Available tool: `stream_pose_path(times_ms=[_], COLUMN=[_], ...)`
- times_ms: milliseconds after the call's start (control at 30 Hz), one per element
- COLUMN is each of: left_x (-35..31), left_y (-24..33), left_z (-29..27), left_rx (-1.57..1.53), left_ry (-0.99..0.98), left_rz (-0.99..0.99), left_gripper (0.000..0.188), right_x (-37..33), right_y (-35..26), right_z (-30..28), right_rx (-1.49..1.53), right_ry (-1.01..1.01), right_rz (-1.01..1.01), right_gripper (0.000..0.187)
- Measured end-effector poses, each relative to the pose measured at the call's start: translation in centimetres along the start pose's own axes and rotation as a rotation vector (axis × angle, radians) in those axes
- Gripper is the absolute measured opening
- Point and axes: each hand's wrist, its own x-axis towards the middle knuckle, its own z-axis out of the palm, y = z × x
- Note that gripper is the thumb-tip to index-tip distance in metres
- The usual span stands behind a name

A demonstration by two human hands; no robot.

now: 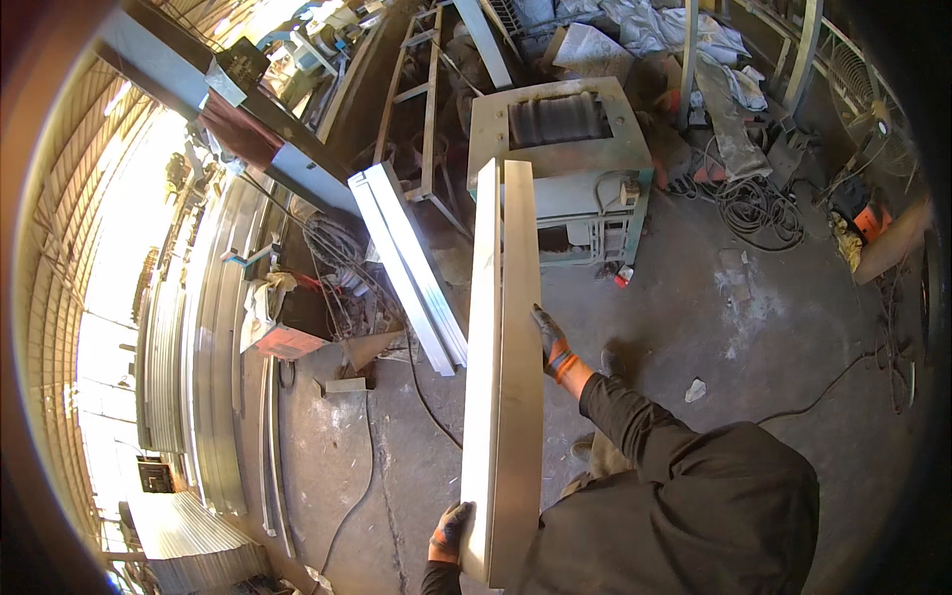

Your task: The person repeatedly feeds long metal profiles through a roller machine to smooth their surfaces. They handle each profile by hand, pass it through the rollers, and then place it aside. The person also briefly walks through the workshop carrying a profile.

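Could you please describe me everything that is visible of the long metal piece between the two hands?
The long metal piece is straight, silvery grey and looks like sheet metal. Two long faces show: the left one bright, the right one duller. A narrow dark gap separates them toward the far end; whether they are joined is unclear. It points away from the person, its far end overlapping the box-shaped machine in view. The gloved left hand grips its near left edge; the gloved right hand is at its right edge.

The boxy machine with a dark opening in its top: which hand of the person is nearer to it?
Right. The right hand is at the long metalwork's right edge, below the machine in view; the left hand is farther, by the near end.
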Motion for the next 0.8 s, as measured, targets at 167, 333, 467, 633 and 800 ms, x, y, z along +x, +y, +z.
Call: stream_pose_path(times_ms=[167,333,467,633,800], left_x=[2.8,1.9,0.2,-1.7,-5.5], left_y=[-3.6,-6.9,-8.1,-0.3,9.4], left_z=[2.1,0.7,-3.2,-5.9,-2.8], left_rx=[-0.452,-0.504,-0.300,-0.672,-0.049], left_ry=[-0.482,-0.435,-0.225,-0.475,-0.458], left_rz=[-0.327,-0.402,-0.188,-0.067,0.246], left_gripper=[0.053,0.055,0.057,0.062,0.068], right_x=[0.5,0.4,0.0,-1.1,-2.9], right_y=[0.9,1.5,1.1,0.9,3.0], right_z=[0.6,3.0,10.0,21.5,27.2], right_rx=[-0.081,-0.025,-0.237,-0.643,-0.255], right_ry=[-0.219,-0.233,-0.161,0.007,-0.088], right_rz=[0.001,0.039,-0.348,-0.668,-0.495], right_gripper=[0.054,0.049,0.059,0.071,0.056])
